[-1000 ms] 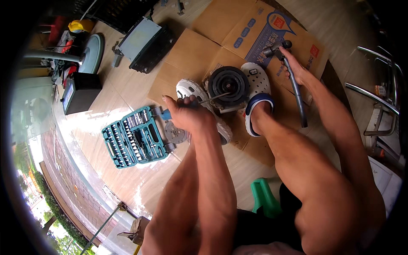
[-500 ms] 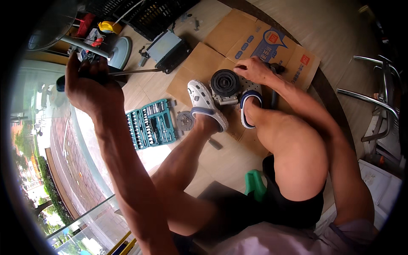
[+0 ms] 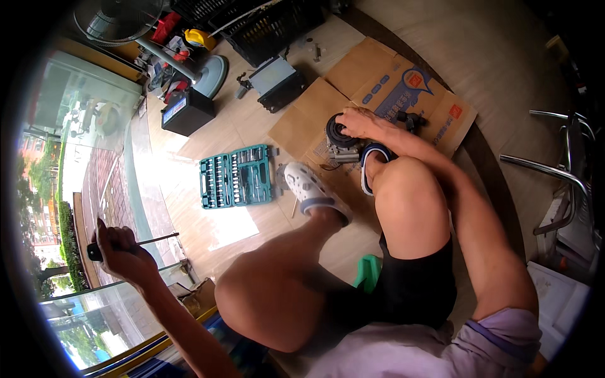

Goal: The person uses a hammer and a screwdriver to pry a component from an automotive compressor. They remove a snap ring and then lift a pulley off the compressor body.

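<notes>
Left hand (image 3: 126, 255) grips a screwdriver (image 3: 159, 239), well apart from the right hand (image 3: 358, 123), which partly hides a black pulley (image 3: 333, 131) on a metal unit (image 3: 345, 154); whether it grips cannot be told. The right arm (image 3: 441, 165) covers part of a hammer (image 3: 414, 120). Between the hands, an open teal case (image 3: 229, 183) holds metal tools (image 3: 237, 178); beyond, a cut-off black crate's (image 3: 271, 41) contents are unclear.

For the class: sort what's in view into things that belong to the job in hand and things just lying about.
Likely in the job:
screwdriver, in the left hand
pulley, under the right hand
hammer, on the cardboard
open tool set

Just lying about, it seems:
fan
black box
crate
yellow container
</notes>
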A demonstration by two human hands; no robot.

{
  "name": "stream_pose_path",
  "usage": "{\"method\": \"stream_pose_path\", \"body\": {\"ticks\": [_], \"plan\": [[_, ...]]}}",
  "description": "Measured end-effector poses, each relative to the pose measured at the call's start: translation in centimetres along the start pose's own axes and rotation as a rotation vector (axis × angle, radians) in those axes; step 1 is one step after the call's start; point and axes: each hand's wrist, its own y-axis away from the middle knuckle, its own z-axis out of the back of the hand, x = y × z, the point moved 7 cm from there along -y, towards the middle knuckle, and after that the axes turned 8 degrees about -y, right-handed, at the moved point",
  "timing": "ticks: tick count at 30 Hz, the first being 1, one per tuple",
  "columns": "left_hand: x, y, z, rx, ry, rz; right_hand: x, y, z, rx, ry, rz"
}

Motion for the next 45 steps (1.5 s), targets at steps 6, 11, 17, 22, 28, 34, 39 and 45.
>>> {"method": "stream_pose_path", "body": {"ticks": [6, 11, 17, 22, 28, 34, 39, 45], "plan": [[6.8, 3.3, 2.0, -0.072, -0.098, 0.142, -0.8, -0.1, 0.0, 0.027, 0.057, -0.021], [11.6, 4.0, 4.4, -0.050, -0.280, 0.168, 1.0, -2.2, -1.4, 0.041, 0.089, -0.062], [24.4, 8.7, 1.0, 0.031, -0.236, 0.414, 1.4, -1.5, 1.1, 0.121, 0.147, -0.115], [37.9, 13.1, 0.9, 0.156, -0.181, 0.376, 3.1, -4.3, -1.6, -0.001, 0.111, -0.014], [40.7, 19.3, -6.7, 0.484, -0.240, 0.402, -0.6, -3.3, -2.1, -0.027, 0.120, -0.277], [35.4, 21.1, -11.9, 0.686, -0.258, 0.499, -2.0, -2.9, -2.8, -0.285, 0.216, -0.572], [35.1, 23.7, -16.3, 0.990, -0.224, 0.644, -4.5, -4.8, -4.3, 0.040, 0.024, -0.356], [34.9, 28.9, -19.3, 1.368, -0.418, 0.687, -5.1, -6.3, -1.9, 0.590, -0.336, -0.435]]}}
